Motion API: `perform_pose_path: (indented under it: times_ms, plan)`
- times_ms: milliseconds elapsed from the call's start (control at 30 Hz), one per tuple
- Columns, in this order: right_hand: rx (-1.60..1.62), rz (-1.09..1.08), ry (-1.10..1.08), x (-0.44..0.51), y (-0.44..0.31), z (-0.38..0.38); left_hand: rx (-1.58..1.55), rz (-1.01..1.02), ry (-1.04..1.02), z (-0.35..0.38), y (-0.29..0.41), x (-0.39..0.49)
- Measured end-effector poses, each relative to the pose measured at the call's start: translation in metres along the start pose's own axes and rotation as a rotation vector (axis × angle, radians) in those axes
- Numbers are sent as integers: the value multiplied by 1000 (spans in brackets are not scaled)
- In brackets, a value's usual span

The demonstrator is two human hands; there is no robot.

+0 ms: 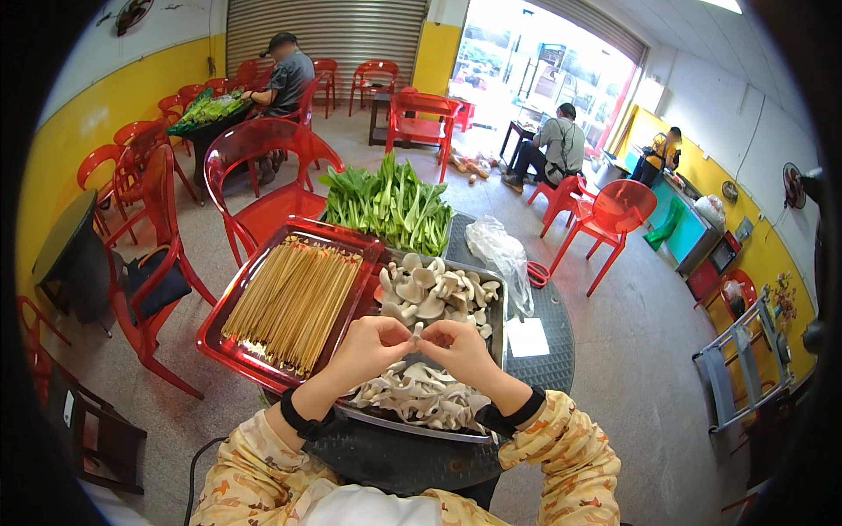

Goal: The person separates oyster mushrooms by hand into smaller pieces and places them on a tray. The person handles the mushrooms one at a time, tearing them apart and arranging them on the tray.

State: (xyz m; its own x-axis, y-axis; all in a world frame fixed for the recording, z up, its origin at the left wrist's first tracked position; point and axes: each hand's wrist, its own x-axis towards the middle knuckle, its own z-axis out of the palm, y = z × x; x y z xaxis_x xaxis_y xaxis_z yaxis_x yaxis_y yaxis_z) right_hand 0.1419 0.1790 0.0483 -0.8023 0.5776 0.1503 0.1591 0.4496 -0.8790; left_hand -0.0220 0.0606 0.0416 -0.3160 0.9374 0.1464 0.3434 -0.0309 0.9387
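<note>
Between the fingertips of my left hand (379, 343) and my right hand (454, 347) is a small pale oyster mushroom (418, 330), pinched from both sides. Both hands are over a metal tray (504, 309). Whole oyster mushrooms (431, 286) fill its far part, while torn mushroom strips (421, 394) are heaped in the near part, below my wrists. Left of my left hand, a red plastic tray (217, 322) holds a thick bundle of bamboo skewers (296, 299). Cut leafy greens (391, 207) are piled behind the mushrooms.
On the dark round table (556, 335) lie a plastic bag (496, 253), red-handled scissors (538, 274) and a white paper (527, 337). Red chairs (273, 177) stand around. One person (289, 75) sits by greens, another (559, 144) sits near the doorway, and a third (658, 158) stands at a counter.
</note>
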Motion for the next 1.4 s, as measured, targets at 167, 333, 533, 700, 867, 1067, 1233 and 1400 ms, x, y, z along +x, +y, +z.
perform_pose_path:
  times_ms: [167,333,533,700,867,1067,1233,1400]
  plan:
    - [-110,-29,29,-5,-9,3,31,-17,-29,-4,1,-2]
    - [-136,-167,-22,-6,-9,1,0,-11,-145,-15,-4,0]
    - [-278,-262,-210,-4,0,-12,204,-78,-263,-34,1,-4]
    - [-426,-311,-341,-1,13,-24,290,-105,-316,-43,-1,-8]
    - [-548,-77,-506,2,26,-31,122,-138,-300,-51,-16,-10]
    - [-713,46,-639,-3,33,-23,-99,-164,-298,-45,-24,-11]
    - [-358,-196,-296,0,8,-16,146,-86,-265,-37,-13,-11]
    - [-214,-217,-237,2,-19,-4,102,21,-204,-23,-8,-11]
